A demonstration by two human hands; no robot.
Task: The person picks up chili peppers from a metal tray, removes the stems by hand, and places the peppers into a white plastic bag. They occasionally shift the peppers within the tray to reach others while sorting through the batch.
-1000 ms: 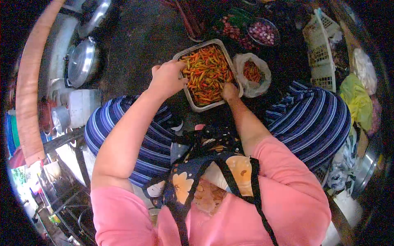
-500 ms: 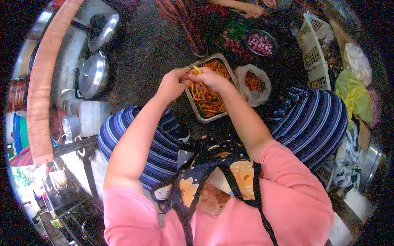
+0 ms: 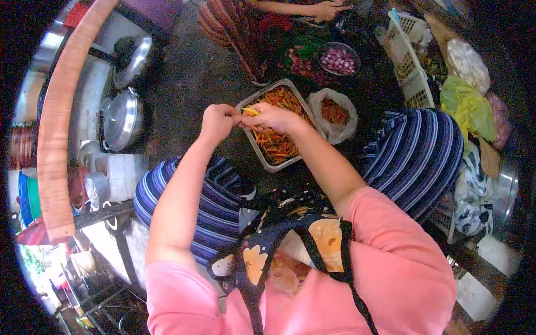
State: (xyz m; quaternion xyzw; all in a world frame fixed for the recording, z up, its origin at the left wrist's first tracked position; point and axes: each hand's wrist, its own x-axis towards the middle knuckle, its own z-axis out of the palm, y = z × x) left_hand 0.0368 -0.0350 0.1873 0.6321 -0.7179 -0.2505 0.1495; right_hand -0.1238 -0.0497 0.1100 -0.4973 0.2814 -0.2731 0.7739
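Head view (the only view).

1. Hands. The left hand [image 3: 218, 121] and the right hand [image 3: 273, 117] meet above the near-left corner of the metal tray [image 3: 258, 147]. Both are closed narrow in a fingertip pinch, and each grips one end of a single yellow chili [image 3: 250, 111] held between them. Which end carries the stem cannot be told.

2. Work item. The yellow chili is lifted off the tray, in the air, at the point where the two hands touch.

3. Stock. The loose chilies [image 3: 277, 144] in the tray are a mix of red, orange and green. They cover the tray floor where it is not hidden by the right hand.

4. Output. A plastic bag [image 3: 317, 101], mouth open, stands touching the right side of the tray. It holds a smaller amount of bagged chilies [image 3: 334, 111].

5. Progress (judgement). The bag holds far less than the tray, so most of the handling appears to remain, with one piece in hand.

6. Surroundings. A bowl of shallots [image 3: 338, 59] sits beyond the tray. A white basket [image 3: 410, 64] lies to the right, and a pot lid [image 3: 120, 118] well to the left. Another person's hand [image 3: 325, 9] works at the top edge, apart from the tray.
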